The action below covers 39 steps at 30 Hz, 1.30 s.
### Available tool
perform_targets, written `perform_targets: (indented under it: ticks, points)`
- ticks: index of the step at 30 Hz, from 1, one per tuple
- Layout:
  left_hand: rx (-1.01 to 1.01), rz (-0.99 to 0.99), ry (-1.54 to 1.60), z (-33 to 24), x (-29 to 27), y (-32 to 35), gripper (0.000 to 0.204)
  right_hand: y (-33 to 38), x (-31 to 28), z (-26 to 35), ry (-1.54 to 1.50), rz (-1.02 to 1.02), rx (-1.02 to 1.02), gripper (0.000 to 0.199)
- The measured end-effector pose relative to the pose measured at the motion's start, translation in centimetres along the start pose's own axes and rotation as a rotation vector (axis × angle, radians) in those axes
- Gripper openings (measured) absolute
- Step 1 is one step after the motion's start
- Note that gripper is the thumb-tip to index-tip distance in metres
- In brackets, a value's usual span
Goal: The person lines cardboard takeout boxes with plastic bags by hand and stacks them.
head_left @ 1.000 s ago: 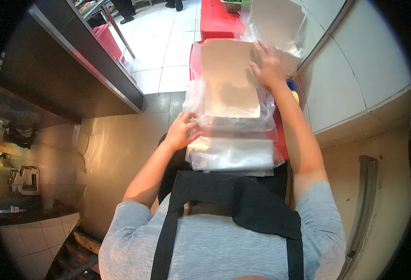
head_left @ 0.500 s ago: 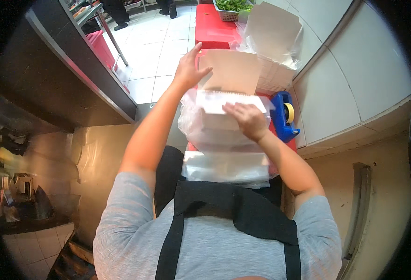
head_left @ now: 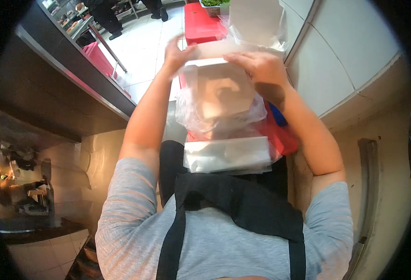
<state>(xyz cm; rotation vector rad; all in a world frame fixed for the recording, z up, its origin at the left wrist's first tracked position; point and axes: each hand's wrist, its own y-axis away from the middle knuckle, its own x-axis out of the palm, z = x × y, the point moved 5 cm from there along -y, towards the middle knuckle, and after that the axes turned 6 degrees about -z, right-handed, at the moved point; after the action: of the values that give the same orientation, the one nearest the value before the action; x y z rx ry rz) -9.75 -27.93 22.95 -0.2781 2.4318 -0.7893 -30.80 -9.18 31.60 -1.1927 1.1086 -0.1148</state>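
A light brown cardboard panel [head_left: 224, 86] stands tilted toward me, its pale upper edge running between my hands. Clear plastic wrap [head_left: 184, 109] bunches around its lower sides. My right hand [head_left: 263, 70] has its fingertips bent over the right part of that edge, gripping it. At the left end, my left hand [head_left: 177, 56] is blurred, with thumb and fingers apart and the thumb near the cardboard. Just behind the edge lies another cardboard flap [head_left: 219, 49]. Closer to me, flat clear plastic bags [head_left: 228, 154] lie in a stack at the red surface's near end.
More cardboard [head_left: 256, 21] stands in plastic by the tiled wall at right. A blue tape dispenser [head_left: 277, 114] is mostly hidden by my right forearm. A basket of green leaves [head_left: 214, 8] sits on a red surface [head_left: 203, 28]. A person's legs [head_left: 156, 9] show beyond.
My right hand has moved away from me and up to the cardboard's upper edge. My left hand has shifted slightly left and closer. The brown panel now faces me where white cardboard lay.
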Motion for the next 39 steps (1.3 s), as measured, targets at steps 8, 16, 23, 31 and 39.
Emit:
perform_targets:
  ticks: [8, 16, 23, 31, 39]
  points:
    - [-0.174, 0.306, 0.684, -8.5, -4.8, 18.6, 0.014, -2.3, -3.9, 0.1, 0.147, 0.03, 0.186, 0.031]
    - [-0.927, 0.206, 1.057, -4.2, 0.3, 24.2, 0.066, -4.3, -10.5, 3.6, 0.123, -0.014, 0.117, 0.035]
    - [-0.785, 0.367, 1.227, -6.3, -1.7, 22.0, 0.049, -4.6, -12.1, 2.8, 0.059, -0.049, 0.299, 0.038]
    - [-0.84, 0.077, 1.25, -5.3, -2.0, 21.1, 0.05, 12.9, 1.6, 7.9, -0.682, 0.771, 0.867, 0.056]
    - [-0.652, 0.279, 1.044, -5.9, -2.6, 25.5, 0.081, 22.4, 10.1, 0.2, -0.415, -0.129, 0.896, 0.048]
